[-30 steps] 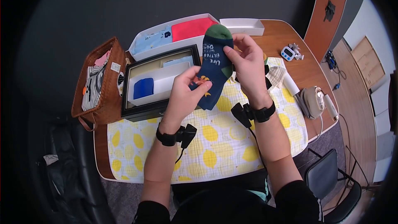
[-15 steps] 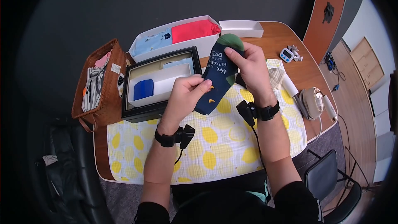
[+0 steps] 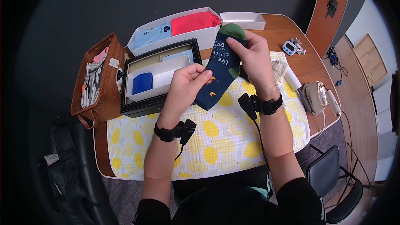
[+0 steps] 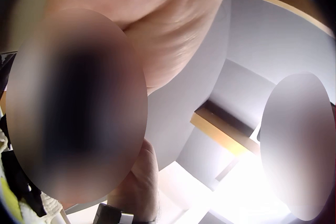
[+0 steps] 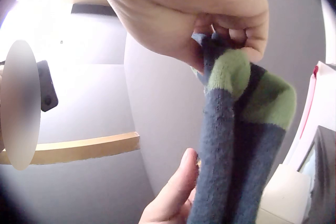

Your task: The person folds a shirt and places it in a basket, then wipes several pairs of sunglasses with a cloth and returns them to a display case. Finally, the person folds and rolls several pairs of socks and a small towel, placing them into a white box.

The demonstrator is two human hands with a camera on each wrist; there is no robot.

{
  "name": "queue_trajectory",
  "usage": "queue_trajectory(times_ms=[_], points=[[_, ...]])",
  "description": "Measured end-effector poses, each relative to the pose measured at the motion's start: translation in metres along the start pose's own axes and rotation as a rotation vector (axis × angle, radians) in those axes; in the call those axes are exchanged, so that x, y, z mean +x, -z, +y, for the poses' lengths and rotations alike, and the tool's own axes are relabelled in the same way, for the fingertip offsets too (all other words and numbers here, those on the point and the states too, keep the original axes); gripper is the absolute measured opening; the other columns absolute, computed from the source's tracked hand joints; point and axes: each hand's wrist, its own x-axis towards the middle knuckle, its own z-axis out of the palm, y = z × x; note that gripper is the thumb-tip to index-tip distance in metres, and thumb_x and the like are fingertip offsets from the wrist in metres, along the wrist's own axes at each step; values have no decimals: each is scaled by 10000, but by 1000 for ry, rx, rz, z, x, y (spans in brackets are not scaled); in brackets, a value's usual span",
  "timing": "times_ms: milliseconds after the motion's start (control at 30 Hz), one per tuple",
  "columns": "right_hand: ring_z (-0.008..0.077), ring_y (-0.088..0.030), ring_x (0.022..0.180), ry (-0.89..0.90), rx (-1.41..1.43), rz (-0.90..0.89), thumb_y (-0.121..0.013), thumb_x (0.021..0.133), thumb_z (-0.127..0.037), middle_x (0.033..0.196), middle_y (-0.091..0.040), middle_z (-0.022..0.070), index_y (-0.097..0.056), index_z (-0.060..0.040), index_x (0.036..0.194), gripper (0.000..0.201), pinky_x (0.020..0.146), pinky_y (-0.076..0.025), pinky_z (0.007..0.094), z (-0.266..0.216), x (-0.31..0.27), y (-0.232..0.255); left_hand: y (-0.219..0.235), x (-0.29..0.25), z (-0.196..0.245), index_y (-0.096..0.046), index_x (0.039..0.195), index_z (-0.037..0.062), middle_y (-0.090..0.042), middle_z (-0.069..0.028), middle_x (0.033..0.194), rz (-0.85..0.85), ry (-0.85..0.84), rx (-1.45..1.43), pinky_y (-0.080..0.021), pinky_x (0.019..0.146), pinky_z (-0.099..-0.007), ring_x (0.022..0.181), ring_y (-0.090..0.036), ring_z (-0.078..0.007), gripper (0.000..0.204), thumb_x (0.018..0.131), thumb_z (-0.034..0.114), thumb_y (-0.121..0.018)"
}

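Observation:
A pair of navy socks (image 3: pixel 221 77) with green toes and heels, white lettering and small yellow prints is held up over the table in the head view. My right hand (image 3: pixel 257 62) grips the toe end, thumb on the lettered face. Lower down, my left hand (image 3: pixel 183 87) pinches the socks' left edge near the printed figure. In the right wrist view two green heels (image 5: pixel 268 100) show side by side below the right hand (image 5: pixel 194 14). A blurred patch covers much of the left wrist view.
A lemon-print cloth (image 3: pixel 210 150) covers the table's front. A black-framed case (image 3: pixel 143 110) carries a white tray holding a folded blue item (image 3: pixel 142 83). Behind stands a white box (image 3: pixel 204 37) of folded clothes; a wicker basket (image 3: pixel 108 93) is left, a timer (image 3: pixel 288 48) and beige corded appliance (image 3: pixel 313 98) right.
The socks have tilted, their toe end shifting right along with my right hand. My left thumb has moved slightly, and more of the yellow print shows.

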Motion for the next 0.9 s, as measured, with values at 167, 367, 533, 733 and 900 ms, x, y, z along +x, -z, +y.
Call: queue_trajectory(times_ms=[167,367,533,733,900], points=[[74,-670,750,-18,-9,-8,-660,967,-67,899,-727,45,-703,39,1137,206,678,-553,227,-2,0,1,-1,0,1,-671,1002,-36,-731,-62,909,-12,14,-5,-542,752,-206,820,-667,-64,103,973,63,-676],[71,-663,755,-47,25,-5,-644,978,-76,885,-723,36,-699,29,1152,210,687,-544,232,-4,-1,0,1,0,-3,-683,976,-35,-738,-79,922,-42,14,-1,-553,767,-219,822,-682,-85,73,942,28,-698],[67,-659,754,-48,1,1,-648,980,-84,880,-721,28,-702,26,1143,204,694,-542,231,-3,-1,-1,1,-2,0,-702,955,-46,-742,-87,895,-24,83,85,-558,741,-219,797,-686,-92,77,923,22,-722],[59,-653,745,-5,-3,-5,-667,972,-95,862,-723,24,-723,26,1111,192,675,-537,225,-2,0,1,-1,-1,-1,-705,951,-47,-741,-84,893,-30,48,44,-555,737,-215,793,-684,-88,81,927,28,-719],[59,-651,734,-9,-40,7,-670,969,-101,843,-722,22,-728,28,1098,191,662,-536,227,-4,-2,0,-1,-2,0,-694,954,-44,-740,-82,899,-46,78,28,-553,736,-212,794,-682,-86,79,927,26,-716]])
